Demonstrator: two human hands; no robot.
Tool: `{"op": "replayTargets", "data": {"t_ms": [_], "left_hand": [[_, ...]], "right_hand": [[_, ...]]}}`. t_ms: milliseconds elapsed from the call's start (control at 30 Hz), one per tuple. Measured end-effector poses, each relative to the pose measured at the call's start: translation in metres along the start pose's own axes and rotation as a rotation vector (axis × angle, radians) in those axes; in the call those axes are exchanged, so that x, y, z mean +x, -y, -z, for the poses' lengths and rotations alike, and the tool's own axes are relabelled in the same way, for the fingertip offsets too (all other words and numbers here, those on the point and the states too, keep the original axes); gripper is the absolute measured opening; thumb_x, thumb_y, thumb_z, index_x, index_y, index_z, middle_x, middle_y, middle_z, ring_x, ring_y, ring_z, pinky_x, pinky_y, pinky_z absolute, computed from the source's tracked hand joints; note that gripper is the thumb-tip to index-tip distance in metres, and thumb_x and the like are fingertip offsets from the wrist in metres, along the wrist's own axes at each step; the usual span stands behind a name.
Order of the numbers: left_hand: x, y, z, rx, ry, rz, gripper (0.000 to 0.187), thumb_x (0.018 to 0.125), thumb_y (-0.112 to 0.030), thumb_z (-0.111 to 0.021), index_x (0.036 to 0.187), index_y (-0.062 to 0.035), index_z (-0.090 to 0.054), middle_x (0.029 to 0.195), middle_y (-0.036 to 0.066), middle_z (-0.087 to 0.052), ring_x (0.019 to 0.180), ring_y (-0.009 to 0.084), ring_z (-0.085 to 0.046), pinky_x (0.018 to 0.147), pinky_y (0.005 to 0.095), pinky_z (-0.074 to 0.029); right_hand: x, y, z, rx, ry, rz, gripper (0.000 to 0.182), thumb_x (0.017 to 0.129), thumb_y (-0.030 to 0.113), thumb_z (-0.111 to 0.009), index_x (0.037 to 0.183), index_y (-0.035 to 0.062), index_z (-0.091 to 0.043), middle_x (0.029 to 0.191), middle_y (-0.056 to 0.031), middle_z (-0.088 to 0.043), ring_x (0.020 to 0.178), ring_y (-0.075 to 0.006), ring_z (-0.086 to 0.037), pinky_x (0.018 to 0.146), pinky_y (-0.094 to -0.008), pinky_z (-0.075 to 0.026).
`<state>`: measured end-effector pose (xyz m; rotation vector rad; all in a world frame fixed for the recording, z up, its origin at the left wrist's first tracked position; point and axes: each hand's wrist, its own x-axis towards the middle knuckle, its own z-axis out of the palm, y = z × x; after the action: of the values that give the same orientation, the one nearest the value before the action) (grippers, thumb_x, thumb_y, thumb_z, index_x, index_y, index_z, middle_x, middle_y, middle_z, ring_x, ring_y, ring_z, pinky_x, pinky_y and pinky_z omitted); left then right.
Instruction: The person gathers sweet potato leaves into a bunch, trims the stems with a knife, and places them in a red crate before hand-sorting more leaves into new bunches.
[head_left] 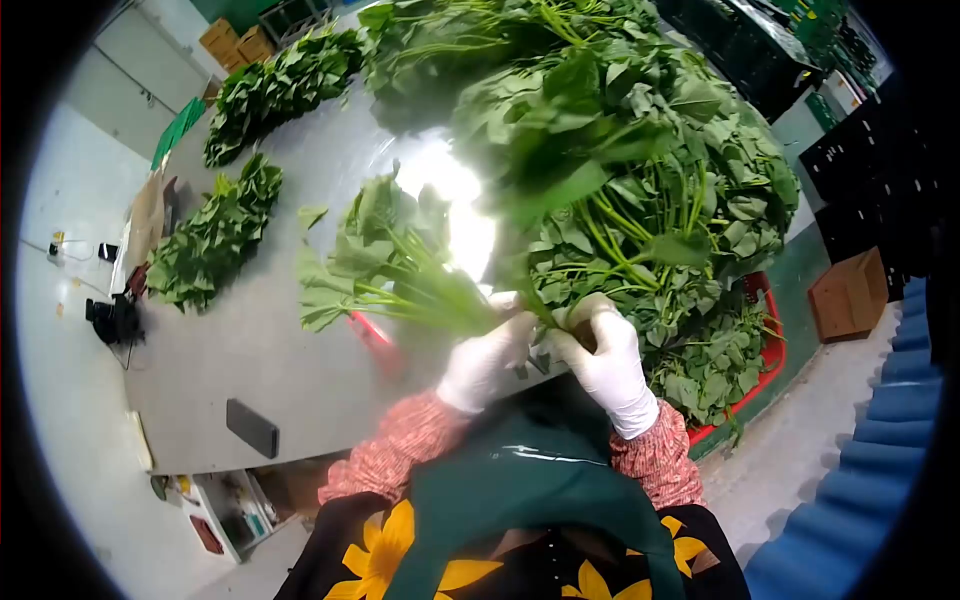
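Note:
My left hand (pixel 490 355), in a white glove, is closed around the stems of a bunch of leafy greens (pixel 375 255), whose leaves point away to the left. My right hand (pixel 605 360), gloved too, pinches the stem end of a leafy green sprig (pixel 545 190) just beside it; the sprig is blurred by motion. Both hands are close together at the near edge of the metal table (pixel 300 370). A large heap of leafy greens (pixel 650 200) rises right in front of my right hand. Under the held bunch lies a blurred red object (pixel 375 343) that I cannot make out.
Two rows of bundled greens (pixel 215 235) (pixel 285 90) lie on the table's left side. A dark phone-like slab (pixel 252 428) rests near the front edge. At right, a red basket (pixel 775 350) holds more greens. A cardboard box (pixel 850 295) and black crates (pixel 870 150) stand beyond.

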<state>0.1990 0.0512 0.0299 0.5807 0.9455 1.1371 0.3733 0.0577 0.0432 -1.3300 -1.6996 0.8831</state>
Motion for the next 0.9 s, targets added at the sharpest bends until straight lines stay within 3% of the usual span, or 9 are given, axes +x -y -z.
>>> {"op": "replayTargets", "data": {"t_ms": [100, 233, 433, 567, 667, 733, 767, 867, 900], "left_hand": [[-0.004, -0.005, 0.004, 0.164, -0.045, -0.031, 0.015, 0.093, -0.021, -0.070, 0.099, -0.0065, -0.069, 0.071, -0.002, -0.057, 0.059, 0.0062, -0.049, 0.054, 0.0221, -0.038], [-0.009, -0.014, -0.011, -0.024, -0.060, 0.070, 0.016, 0.095, -0.021, -0.067, 0.102, -0.0068, -0.069, 0.074, -0.003, -0.057, 0.058, 0.0054, -0.046, 0.054, 0.0211, -0.037], [0.004, -0.015, 0.018, -0.123, -0.190, 0.081, 0.026, 0.099, -0.023, -0.061, 0.108, -0.0008, -0.070, 0.074, 0.000, -0.057, 0.057, 0.0046, -0.045, 0.054, 0.0207, -0.037], [-0.001, -0.014, 0.012, -0.142, -0.090, 0.115, 0.019, 0.097, -0.018, -0.064, 0.102, -0.0002, -0.069, 0.073, 0.000, -0.058, 0.053, 0.0043, -0.042, 0.050, 0.0208, -0.035], [0.012, -0.016, 0.034, -0.222, -0.215, 0.094, 0.018, 0.097, -0.017, -0.065, 0.100, 0.0008, -0.068, 0.070, -0.001, -0.057, 0.049, 0.0038, -0.040, 0.048, 0.0207, -0.033], [0.009, -0.024, 0.041, -0.230, -0.125, 0.062, 0.018, 0.097, -0.017, -0.064, 0.100, 0.0003, -0.068, 0.069, -0.001, -0.056, 0.049, 0.0038, -0.039, 0.048, 0.0210, -0.033], [0.008, -0.028, 0.043, -0.235, -0.092, 0.092, 0.017, 0.097, -0.017, -0.064, 0.100, -0.0001, -0.068, 0.069, -0.001, -0.056, 0.049, 0.0038, -0.039, 0.048, 0.0211, -0.033], [0.009, -0.018, 0.044, -0.283, -0.032, 0.142, 0.017, 0.096, -0.017, -0.066, 0.105, -0.0030, -0.068, 0.077, -0.001, -0.059, 0.051, 0.0027, -0.043, 0.048, 0.0192, -0.034], [0.007, -0.018, 0.047, -0.313, 0.076, 0.161, 0.015, 0.095, -0.016, -0.066, 0.104, -0.0029, -0.067, 0.082, 0.001, -0.063, 0.056, 0.0027, -0.048, 0.047, 0.0194, -0.037]], "right_hand": [[-0.005, 0.008, -0.013, -0.070, 0.066, 0.008, 0.020, 0.081, 0.014, -0.078, 0.092, 0.0030, -0.065, 0.084, -0.0113, -0.066, 0.071, -0.0215, -0.065, 0.066, -0.0313, -0.052], [-0.011, 0.012, -0.016, 0.348, -0.003, -0.292, 0.021, 0.080, 0.007, -0.080, 0.094, 0.0005, -0.065, 0.092, -0.0087, -0.067, 0.081, -0.0136, -0.063, 0.073, -0.0259, -0.051], [-0.019, -0.001, -0.004, 0.652, -0.444, -0.176, 0.017, 0.089, -0.009, -0.063, 0.099, 0.0020, -0.054, 0.096, -0.0072, -0.063, 0.084, -0.0117, -0.058, 0.077, -0.0240, -0.048], [-0.030, -0.015, 0.014, 0.596, -0.507, -0.169, 0.014, 0.090, -0.005, -0.062, 0.097, 0.0036, -0.054, 0.087, -0.0056, -0.061, 0.061, -0.0038, -0.043, 0.054, -0.0167, -0.035], [-0.040, -0.044, 0.072, 0.755, -0.746, -0.090, 0.005, 0.099, 0.009, -0.058, 0.096, 0.0052, -0.055, 0.089, -0.0012, -0.057, 0.058, -0.0018, -0.036, 0.053, -0.0166, -0.034], [-0.053, -0.081, 0.124, 0.807, -0.854, -0.073, 0.013, 0.100, 0.013, -0.059, 0.106, 0.0020, -0.062, 0.094, -0.0013, -0.061, 0.064, -0.0040, -0.041, 0.062, -0.0204, -0.042], [-0.068, -0.127, 0.155, 0.757, -0.789, -0.099, 0.027, 0.099, 0.013, -0.059, 0.121, -0.0020, -0.058, 0.106, -0.0085, -0.063, 0.077, -0.0100, -0.057, 0.073, -0.0243, -0.051], [-0.061, -0.122, 0.146, 0.476, -0.810, -0.518, 0.057, 0.096, 0.014, -0.065, 0.141, -0.0091, -0.039, 0.128, -0.0230, -0.055, 0.113, -0.0331, -0.063, 0.093, -0.0355, -0.056], [-0.075, -0.160, 0.153, 0.343, -0.739, -0.535, 0.059, 0.095, 0.013, -0.066, 0.142, -0.0092, -0.038, 0.123, -0.0194, -0.060, 0.103, -0.0248, -0.066, 0.085, -0.0311, -0.056]]}}
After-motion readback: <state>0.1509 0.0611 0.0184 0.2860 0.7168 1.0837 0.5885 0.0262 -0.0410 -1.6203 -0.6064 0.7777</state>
